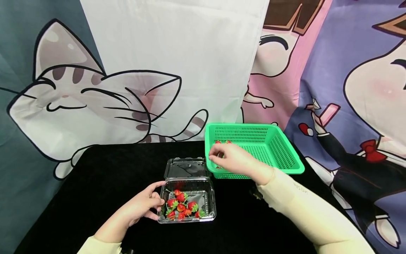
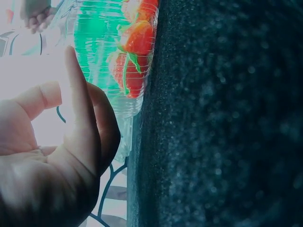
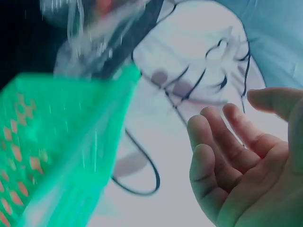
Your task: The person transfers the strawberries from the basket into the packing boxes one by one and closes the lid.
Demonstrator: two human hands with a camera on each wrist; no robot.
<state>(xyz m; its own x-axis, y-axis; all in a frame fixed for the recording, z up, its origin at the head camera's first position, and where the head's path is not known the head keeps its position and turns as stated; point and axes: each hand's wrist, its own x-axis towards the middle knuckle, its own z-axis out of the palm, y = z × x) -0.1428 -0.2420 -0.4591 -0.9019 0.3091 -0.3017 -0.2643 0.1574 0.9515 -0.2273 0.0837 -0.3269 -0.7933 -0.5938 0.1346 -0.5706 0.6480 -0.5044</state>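
Observation:
A hinged clear plastic box (image 1: 209, 211) stands on the black cloth, its lid (image 1: 187, 168) folded back away from the person. Several strawberries (image 1: 180, 207) with green leaves lie inside, mostly toward the near left. My left hand (image 1: 146, 204) holds the box by its left side, fingers spread along the wall and rim. In the left wrist view, strawberries (image 2: 138, 38) show through the ribbed wall. My right hand (image 1: 233, 158) hovers over the left end of a green basket (image 1: 290, 155), its fingers loosely bent and nothing between them, as the right wrist view shows.
A couple of strawberries (image 1: 228, 141) show in the basket's far left corner, partly hidden by the right hand. The basket stands right behind the box's right side. Behind the black cloth (image 1: 111, 173) hangs a printed cartoon curtain (image 1: 177, 42).

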